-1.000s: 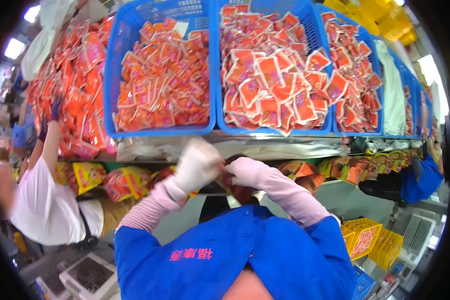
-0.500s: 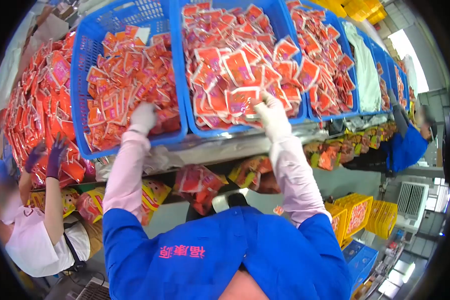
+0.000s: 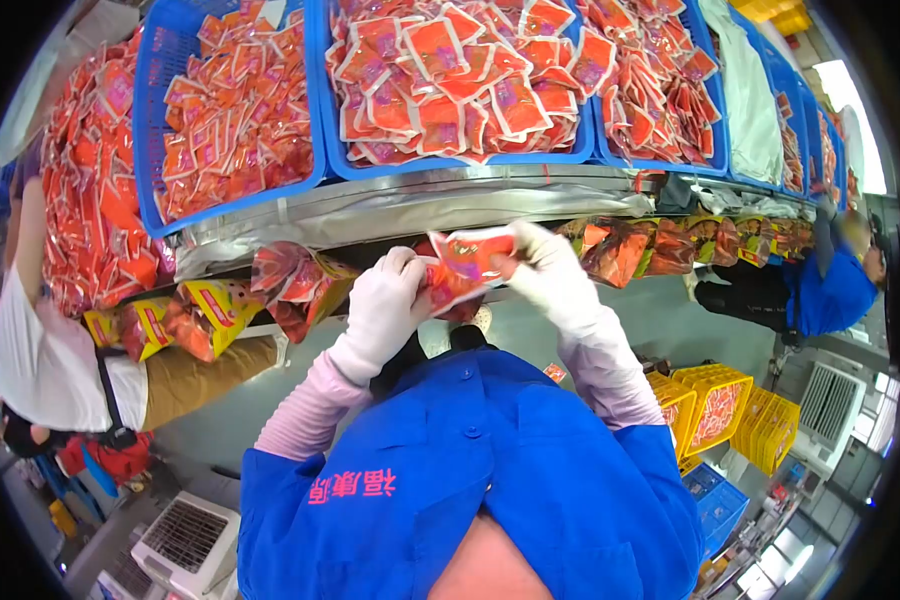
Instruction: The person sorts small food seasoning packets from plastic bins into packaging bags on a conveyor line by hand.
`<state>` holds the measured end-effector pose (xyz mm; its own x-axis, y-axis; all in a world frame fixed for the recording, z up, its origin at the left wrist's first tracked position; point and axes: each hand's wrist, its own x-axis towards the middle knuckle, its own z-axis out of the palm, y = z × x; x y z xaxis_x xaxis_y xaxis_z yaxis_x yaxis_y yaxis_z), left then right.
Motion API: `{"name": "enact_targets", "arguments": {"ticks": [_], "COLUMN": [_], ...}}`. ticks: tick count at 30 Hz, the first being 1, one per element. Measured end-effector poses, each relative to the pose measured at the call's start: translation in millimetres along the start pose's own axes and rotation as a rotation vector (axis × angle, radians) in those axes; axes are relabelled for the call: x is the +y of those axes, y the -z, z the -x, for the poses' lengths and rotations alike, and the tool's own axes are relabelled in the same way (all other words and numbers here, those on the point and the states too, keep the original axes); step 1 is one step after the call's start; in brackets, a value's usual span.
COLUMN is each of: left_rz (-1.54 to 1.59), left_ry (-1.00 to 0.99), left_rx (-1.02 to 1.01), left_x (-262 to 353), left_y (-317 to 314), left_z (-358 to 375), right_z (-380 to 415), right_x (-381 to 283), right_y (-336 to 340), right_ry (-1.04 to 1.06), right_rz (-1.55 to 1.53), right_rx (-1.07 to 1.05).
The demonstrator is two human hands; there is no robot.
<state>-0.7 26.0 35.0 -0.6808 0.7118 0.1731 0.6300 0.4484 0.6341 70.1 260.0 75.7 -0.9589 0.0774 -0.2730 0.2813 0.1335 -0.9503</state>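
Observation:
In front of my chest, below the table edge, my white-gloved right hand [image 3: 545, 270] is closed on a red sauce packet [image 3: 475, 258] with white edges. My left hand [image 3: 385, 295], also gloved in white, is closed at the packet's left side, with red wrapping showing by its fingertips. How many packets lie between the hands is hard to tell. Beyond them stands a blue basket [image 3: 450, 168] heaped with similar red packets. A clear-and-red filled bag [image 3: 295, 285] hangs along the table edge to the left of my left hand, and another filled bag [image 3: 615, 255] hangs to the right.
Another blue basket [image 3: 230, 212] of packets stands at left, beside a big red heap [image 3: 95, 200]. A person in a white shirt [image 3: 45, 335] stands at left; a co-worker in blue [image 3: 835, 285] is far right. Yellow baskets [image 3: 710, 410] are on the floor at right.
Both hands have drawn back from the baskets and come together in front of my chest. The right hand has carried its packet along. My view has tipped downward.

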Motion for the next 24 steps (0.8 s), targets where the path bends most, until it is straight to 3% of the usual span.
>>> {"name": "enact_targets", "arguments": {"ticks": [2, 5, 7, 8, 10, 11, 12, 15, 16, 17, 19, 20, 21, 22, 23, 24], "left_rz": [-0.151, -0.165, -0.133, -0.089, -0.028, -0.011, 0.056, 0.129, 0.178, 0.254, 0.524, 0.935, 0.991, 0.969, 0.944, 0.945], "left_ry": [0.219, 0.310, 0.334, 0.368, 0.398, 0.393, 0.411, 0.437, 0.390, 0.362, 0.452, 0.566, 0.548, 0.525, 0.508, 0.513], "left_rx": [-0.129, -0.170, -0.072, -0.044, 0.011, 0.050, 0.070, 0.083, 0.123, 0.144, 0.167, 0.271, 0.236, 0.246, 0.245, 0.226], "left_x": [-2.2, -7.0, -23.0, -27.6, -36.9, -42.3, -39.8, -58.6, -59.8, -70.1, -96.6, -78.6, -73.7, -73.7, -74.0, -76.7], "left_y": [-3.4, 15.5, 26.9, 32.9, 38.1, 36.4, 41.3, 47.6, 58.6, 65.7, 72.5, 90.4, 107.3, 113.0, 115.3, 110.1], "left_z": [6.3, 14.6, 25.0, 27.4, 33.5, 33.5, 29.9, 32.0, 29.5, 31.1, 40.2, 27.3, 20.0, 14.6, 12.1, 10.5], "right_z": [0.0, -13.7, -31.1, -38.2, -81.0, -110.4, -105.1, -116.6, -117.8, -111.2, -114.6, -120.9, -132.0, -143.3, -165.7, -190.1], "right_x": [-2.4, 11.1, 18.6, 12.8, 31.0, 108.7, 111.6, 216.1, 143.7, 59.7, 15.8, -20.7, -45.4, -40.7, -28.4, -1.0], "right_y": [-11.9, -31.5, -50.0, -69.0, -125.4, -174.4, -184.9, -215.9, -201.2, -174.4, -141.7, -120.9, -97.5, -70.4, -47.9, -33.7], "right_ry": [-0.024, 0.088, 0.256, 0.232, -0.134, -0.353, -0.258, -0.208, -0.222, -0.383, -0.154, -0.080, -0.001, 0.126, 0.130, 0.117], "right_rz": [0.290, 0.473, 0.782, 0.846, 1.092, 1.030, 0.826, 0.748, 0.752, 0.724, 0.872, 0.962, 1.042, 0.967, 1.103, 1.190], "right_rx": [-0.084, -0.171, -0.412, -0.512, -0.824, -0.817, -0.469, -0.380, -0.371, -0.588, -0.731, -0.597, -0.460, -0.087, 0.094, 0.146]}}
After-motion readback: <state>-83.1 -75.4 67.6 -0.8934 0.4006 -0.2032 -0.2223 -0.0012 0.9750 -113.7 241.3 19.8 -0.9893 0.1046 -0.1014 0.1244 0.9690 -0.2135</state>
